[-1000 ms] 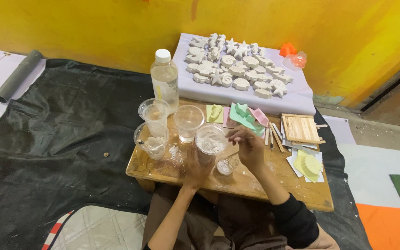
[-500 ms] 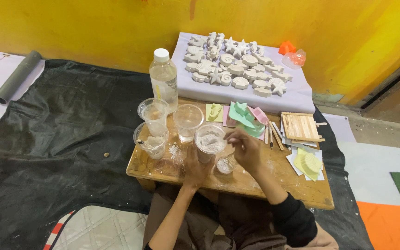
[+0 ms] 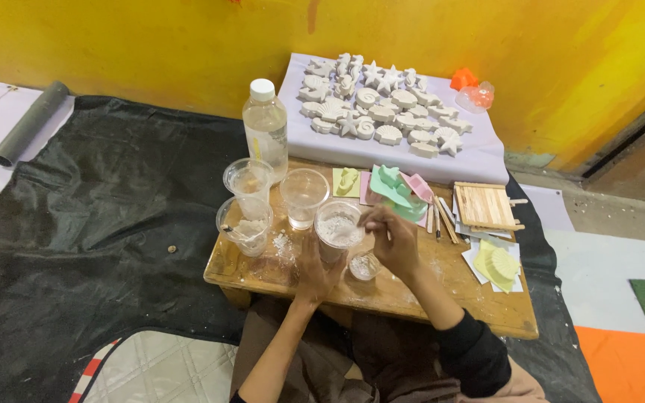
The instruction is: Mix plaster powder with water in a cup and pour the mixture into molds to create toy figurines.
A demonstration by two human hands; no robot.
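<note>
My left hand is gripping the powder cup on the low table. My right hand is hovering at its rim, fingers pinched narrow; what they hold I cannot tell.

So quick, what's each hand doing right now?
Left hand: closed around the clear plastic cup of white powder.
Right hand: fingers pinched over that cup; what they hold cannot be told.

On the low table, the cup of powder stands between the left hand and the right hand. A small cup sits just before it. Three cups and a bottle stand to its left, the moulds right, the plaster casts behind.
</note>
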